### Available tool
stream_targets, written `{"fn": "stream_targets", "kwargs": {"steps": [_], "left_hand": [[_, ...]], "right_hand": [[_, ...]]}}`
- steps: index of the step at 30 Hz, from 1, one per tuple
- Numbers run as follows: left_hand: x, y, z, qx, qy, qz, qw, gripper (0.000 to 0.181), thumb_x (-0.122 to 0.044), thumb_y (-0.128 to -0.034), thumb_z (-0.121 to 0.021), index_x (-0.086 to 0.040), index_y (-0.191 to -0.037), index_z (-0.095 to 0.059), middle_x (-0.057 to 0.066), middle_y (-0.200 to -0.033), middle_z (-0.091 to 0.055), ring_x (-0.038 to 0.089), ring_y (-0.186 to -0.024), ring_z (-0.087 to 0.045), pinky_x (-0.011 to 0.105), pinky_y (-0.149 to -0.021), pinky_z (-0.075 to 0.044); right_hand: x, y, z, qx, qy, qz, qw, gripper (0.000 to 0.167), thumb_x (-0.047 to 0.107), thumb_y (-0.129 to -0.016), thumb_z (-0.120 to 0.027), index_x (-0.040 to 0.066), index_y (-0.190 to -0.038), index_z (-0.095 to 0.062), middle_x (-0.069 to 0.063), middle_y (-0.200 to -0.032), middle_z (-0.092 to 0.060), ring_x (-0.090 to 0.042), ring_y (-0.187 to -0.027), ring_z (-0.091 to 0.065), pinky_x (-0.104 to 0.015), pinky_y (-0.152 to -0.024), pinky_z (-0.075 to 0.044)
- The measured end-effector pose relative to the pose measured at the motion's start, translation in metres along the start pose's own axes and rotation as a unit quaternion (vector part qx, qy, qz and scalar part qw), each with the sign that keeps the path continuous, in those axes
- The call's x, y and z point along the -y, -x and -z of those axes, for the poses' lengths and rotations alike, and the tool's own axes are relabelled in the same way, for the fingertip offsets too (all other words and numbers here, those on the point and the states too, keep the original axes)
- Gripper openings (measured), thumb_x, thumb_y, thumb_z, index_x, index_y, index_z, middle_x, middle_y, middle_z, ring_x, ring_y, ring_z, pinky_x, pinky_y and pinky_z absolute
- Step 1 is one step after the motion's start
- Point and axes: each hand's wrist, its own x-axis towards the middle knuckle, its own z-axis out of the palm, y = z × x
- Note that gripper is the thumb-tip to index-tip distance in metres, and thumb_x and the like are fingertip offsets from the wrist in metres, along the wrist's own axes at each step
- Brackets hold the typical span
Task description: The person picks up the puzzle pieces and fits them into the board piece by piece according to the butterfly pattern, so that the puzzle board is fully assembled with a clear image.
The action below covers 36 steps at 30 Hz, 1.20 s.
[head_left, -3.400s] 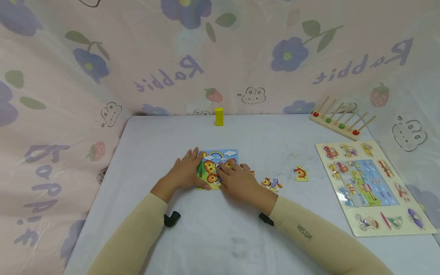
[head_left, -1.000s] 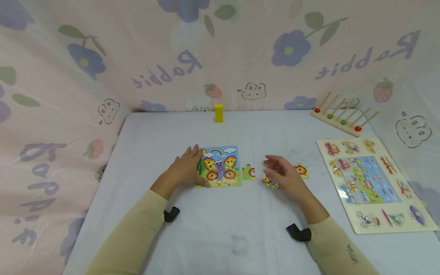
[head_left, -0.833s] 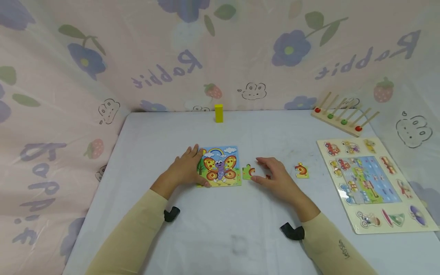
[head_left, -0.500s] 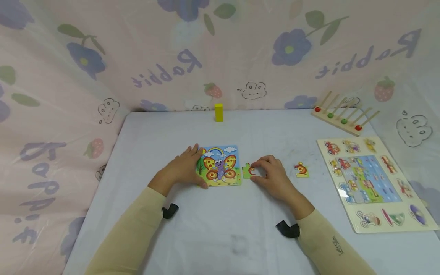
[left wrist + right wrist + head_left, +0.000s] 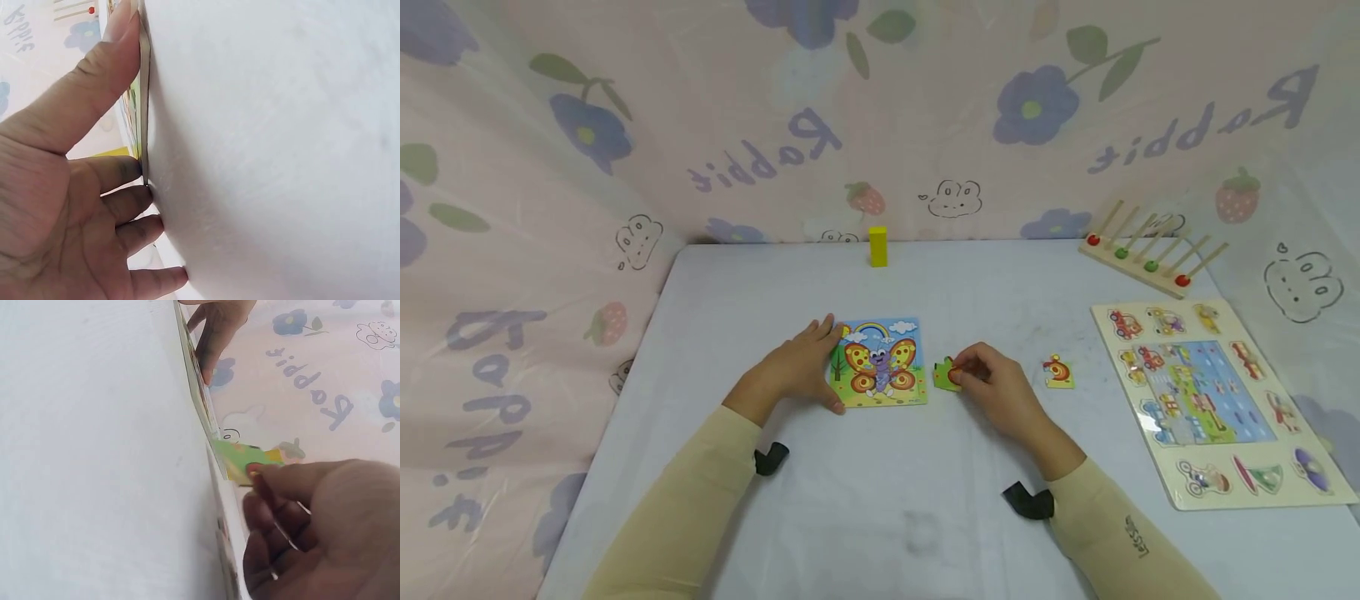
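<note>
A square picture board (image 5: 883, 364) with a butterfly and a rainbow lies on the white table. My left hand (image 5: 793, 365) rests along its left edge, and in the left wrist view the thumb (image 5: 103, 72) and straight fingers touch the board's edge. Just right of the board, my right hand (image 5: 1003, 396) pinches a green puzzle piece (image 5: 945, 375) with an orange-red curve. In the right wrist view that puzzle piece (image 5: 240, 459) is held tilted between thumb and fingers. Farther right lies another puzzle piece (image 5: 1060, 372), orange and green. Whatever is under my right hand is hidden.
A cream puzzle board (image 5: 1210, 492) with vehicle pictures lies at the right. Behind it stands a wooden peg rack (image 5: 1131, 273) with red and green beads. A yellow block (image 5: 878, 247) stands upright at the back edge. Patterned cloth (image 5: 895, 108) surrounds the table.
My right hand has gone from pressing on the butterfly board to the loose pieces at its right. It now pinches the green piece and has tilted it up. My left hand stays at the board's left edge.
</note>
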Motion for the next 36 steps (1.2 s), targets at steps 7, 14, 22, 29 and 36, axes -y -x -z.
{"fn": "stream_targets", "kwargs": {"steps": [7,14,22,29,36], "left_hand": [[0.0,-0.001,-0.001,-0.001,-0.001,0.003,1.0,0.141,-0.051,-0.0683,-0.104,-0.002,-0.173,-0.022,0.02,-0.18,-0.008,0.043,-0.164,-0.008,0.07,-0.123,-0.024],[0.0,-0.001,-0.001,-0.003,0.001,0.001,1.0,0.142,-0.051,-0.0675,-0.104,-0.002,-0.173,-0.023,0.02,-0.18,-0.008,0.043,-0.164,-0.008,0.07,-0.122,-0.024],[0.0,0.0,-0.001,-0.004,0.0,-0.001,1.0,0.143,-0.051,-0.0678,-0.105,-0.002,-0.173,-0.022,0.019,-0.18,-0.008,0.042,-0.164,-0.008,0.069,-0.123,-0.024],[0.0,0.001,0.001,-0.004,-0.002,-0.005,1.0,0.141,-0.051,-0.0688,-0.104,-0.001,-0.173,-0.022,0.02,-0.18,-0.009,0.043,-0.164,-0.009,0.07,-0.122,-0.025],[0.001,0.002,0.0,-0.007,0.005,-0.007,0.9999,0.142,-0.051,-0.0685,-0.104,-0.001,-0.173,-0.022,0.02,-0.179,-0.009,0.043,-0.164,-0.009,0.07,-0.122,-0.025]], "right_hand": [[0.006,-0.002,-0.003,-0.02,-0.097,-0.007,0.9951,0.015,0.011,-0.103,-0.079,0.004,-0.115,-0.072,-0.009,-0.101,-0.073,-0.025,-0.084,-0.067,-0.023,-0.065,-0.055],[0.016,-0.007,-0.027,0.018,-0.137,-0.012,0.9903,0.014,0.009,-0.103,-0.078,0.002,-0.115,-0.076,-0.007,-0.101,-0.077,-0.023,-0.084,-0.072,-0.028,-0.074,-0.06],[0.036,-0.016,-0.062,0.064,-0.127,0.001,0.9899,0.01,0.006,-0.105,-0.074,0.003,-0.115,-0.076,-0.004,-0.099,-0.078,-0.019,-0.084,-0.074,-0.03,-0.076,-0.063],[0.045,-0.025,-0.087,0.046,-0.087,0.021,0.995,0.01,0.006,-0.104,-0.075,0.005,-0.114,-0.077,0.0,-0.098,-0.077,-0.013,-0.082,-0.07,-0.028,-0.073,-0.06],[0.056,-0.032,-0.105,0.053,-0.036,0.025,0.9977,0.006,0.005,-0.104,-0.075,0.004,-0.11,-0.076,0.001,-0.093,-0.075,-0.011,-0.078,-0.066,-0.027,-0.071,-0.057]]}}
